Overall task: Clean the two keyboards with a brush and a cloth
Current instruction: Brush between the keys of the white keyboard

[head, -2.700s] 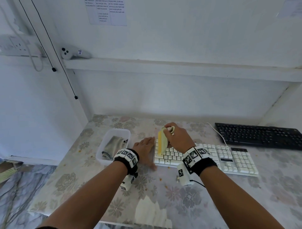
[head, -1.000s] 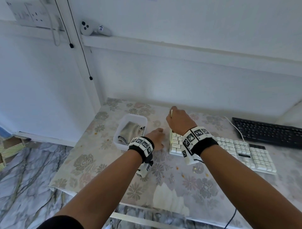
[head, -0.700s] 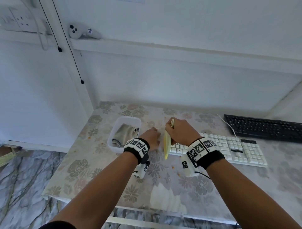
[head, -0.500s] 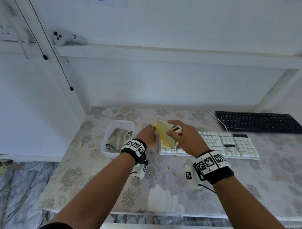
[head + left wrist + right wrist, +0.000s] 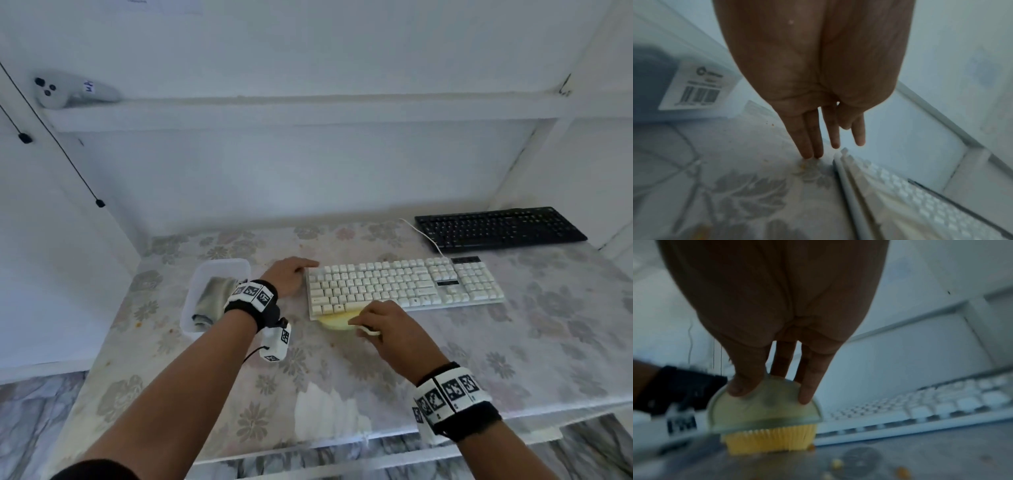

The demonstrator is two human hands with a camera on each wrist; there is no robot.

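Though blurred, half-round translucent brush [image 5: 764,408], yellow bristles

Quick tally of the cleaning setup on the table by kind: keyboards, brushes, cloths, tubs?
Keyboards: 2, the white keyboard and the black keyboard
Brushes: 1, the yellow brush gripped by the right hand
Cloths: 1, the grey cloth
Tubs: 1, the plastic tub holding that cloth
Total: 5

White walls [image 5: 308,178], shelf [image 5: 308,111], marbled floor [image 5: 27,428]

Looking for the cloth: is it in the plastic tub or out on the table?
In. The grey cloth lies crumpled inside the clear plastic tub, left of the white keyboard.
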